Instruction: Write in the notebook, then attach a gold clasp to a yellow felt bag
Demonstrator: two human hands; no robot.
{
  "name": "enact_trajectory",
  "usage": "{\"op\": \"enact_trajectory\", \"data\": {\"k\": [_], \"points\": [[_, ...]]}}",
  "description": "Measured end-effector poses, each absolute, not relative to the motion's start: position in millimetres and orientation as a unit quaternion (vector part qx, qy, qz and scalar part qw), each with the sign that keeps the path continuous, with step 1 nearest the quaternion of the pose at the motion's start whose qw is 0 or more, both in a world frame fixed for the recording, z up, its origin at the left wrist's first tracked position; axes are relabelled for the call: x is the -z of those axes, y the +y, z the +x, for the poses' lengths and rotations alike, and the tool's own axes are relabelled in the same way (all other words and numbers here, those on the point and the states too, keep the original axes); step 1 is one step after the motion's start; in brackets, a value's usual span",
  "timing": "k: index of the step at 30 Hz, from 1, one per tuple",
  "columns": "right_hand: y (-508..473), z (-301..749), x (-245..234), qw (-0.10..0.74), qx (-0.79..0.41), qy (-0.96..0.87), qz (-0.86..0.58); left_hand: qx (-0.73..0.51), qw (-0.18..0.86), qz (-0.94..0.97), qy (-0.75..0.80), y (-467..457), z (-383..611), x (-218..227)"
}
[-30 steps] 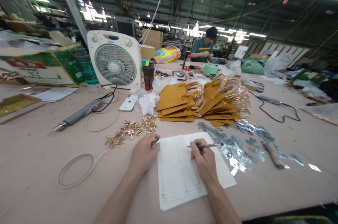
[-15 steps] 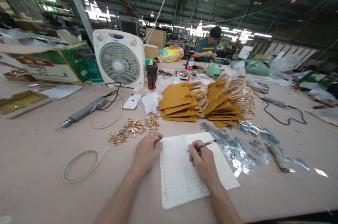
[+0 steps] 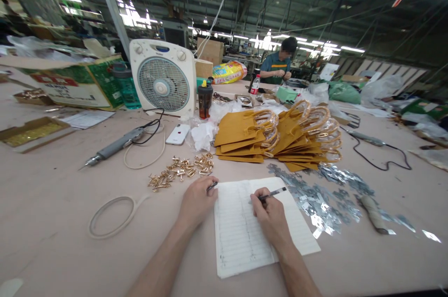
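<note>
An open notebook with ruled, partly written pages lies on the table before me. My right hand rests on it, fingers closed round a pen whose tip is at the page near its middle. At the notebook's upper left edge, my left hand is curled on a small black pen cap. Just beyond that hand lies a heap of gold-coloured metal fittings. Flat silver metal pieces are scattered to the right of the notebook.
Mustard-coloured bag pieces with handles are stacked behind the notebook. Leftward lie a tape roll, an electric screwdriver, a phone and a box fan. Another screwdriver lies right. A co-worker is across the table.
The view has shifted slightly, so the table's things appear a little further right. Both hands keep their grips, and the pen stays at the page with hardly any movement.
</note>
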State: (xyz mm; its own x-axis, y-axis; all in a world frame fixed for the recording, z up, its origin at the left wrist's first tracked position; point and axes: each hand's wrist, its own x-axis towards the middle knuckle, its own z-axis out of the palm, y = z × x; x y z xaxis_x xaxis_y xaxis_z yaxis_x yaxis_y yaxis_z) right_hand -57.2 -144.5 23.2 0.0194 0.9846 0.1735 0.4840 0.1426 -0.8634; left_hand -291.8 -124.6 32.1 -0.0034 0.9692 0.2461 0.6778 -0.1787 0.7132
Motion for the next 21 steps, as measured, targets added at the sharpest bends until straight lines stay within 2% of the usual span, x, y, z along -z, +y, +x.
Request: {"op": "enact_trajectory", "data": {"k": [7, 14, 21], "points": [[-143, -54, -18, 0.383, -0.266, -0.659, -0.590, -0.368, 0.204, 0.677, 0.603, -123, -292, -30], [-147, -54, -27, 0.421, -0.321, -0.610, -0.589, -0.364, 0.203, 0.674, 0.610, -123, -291, -31], [-147, -56, -29, 0.417, -0.315, -0.613, -0.593, -0.368, 0.204, 0.677, 0.603, -123, -292, -30]]}}
